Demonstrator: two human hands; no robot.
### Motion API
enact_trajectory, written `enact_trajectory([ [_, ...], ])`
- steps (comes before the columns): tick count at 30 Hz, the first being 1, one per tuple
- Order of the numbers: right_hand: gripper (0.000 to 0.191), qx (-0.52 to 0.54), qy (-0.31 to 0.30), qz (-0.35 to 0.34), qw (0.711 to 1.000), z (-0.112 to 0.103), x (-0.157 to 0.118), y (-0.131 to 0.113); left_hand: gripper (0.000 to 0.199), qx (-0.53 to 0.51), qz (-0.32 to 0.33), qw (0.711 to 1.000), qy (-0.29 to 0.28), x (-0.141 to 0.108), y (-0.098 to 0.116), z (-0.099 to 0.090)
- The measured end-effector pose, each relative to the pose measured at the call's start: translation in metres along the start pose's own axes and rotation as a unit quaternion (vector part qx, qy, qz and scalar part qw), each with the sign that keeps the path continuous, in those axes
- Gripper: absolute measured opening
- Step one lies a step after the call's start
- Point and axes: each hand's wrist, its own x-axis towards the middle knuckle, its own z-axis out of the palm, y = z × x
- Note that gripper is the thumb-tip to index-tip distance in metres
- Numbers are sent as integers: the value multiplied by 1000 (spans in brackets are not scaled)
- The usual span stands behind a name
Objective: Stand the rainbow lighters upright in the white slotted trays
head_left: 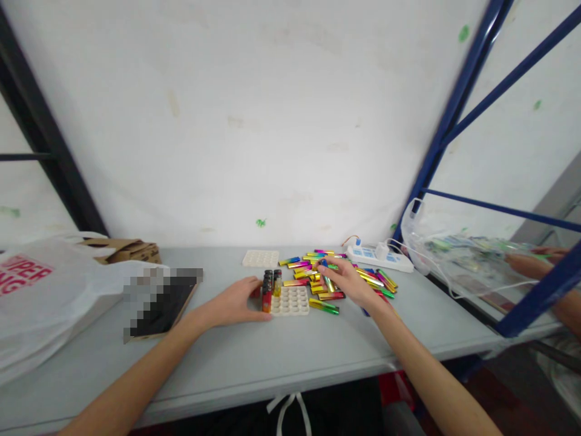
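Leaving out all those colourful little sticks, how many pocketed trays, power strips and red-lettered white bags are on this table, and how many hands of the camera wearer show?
Trays: 2, a near tray and a far tray
Power strip: 1
White bag: 1
Hands: 2, left hand and right hand
Total: 6

So the clothing is basically black fabric around the lap, with a skinny white drawstring (305,413) at the front that looks loosely tied. The left forearm (149,363) and right forearm (422,369) are bare, same for the left hand (233,300) and right hand (347,278). Black fabric (245,422) is too dark for finer detail, tbh.
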Motion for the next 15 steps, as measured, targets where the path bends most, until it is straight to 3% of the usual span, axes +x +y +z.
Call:
enact_trajectory([
  [6, 38, 66, 14, -16, 998, 36, 48, -1, 65, -7, 2, 1000, 7, -1, 0, 0],
  [11, 41, -120, 124, -91, 981, 62, 55, 20, 65, -4, 4, 1000, -6, 0, 0, 0],
  [15, 52, -179, 165, -85, 966, 69, 49, 32, 65, -5, 2, 1000, -1, 0, 1, -1],
])
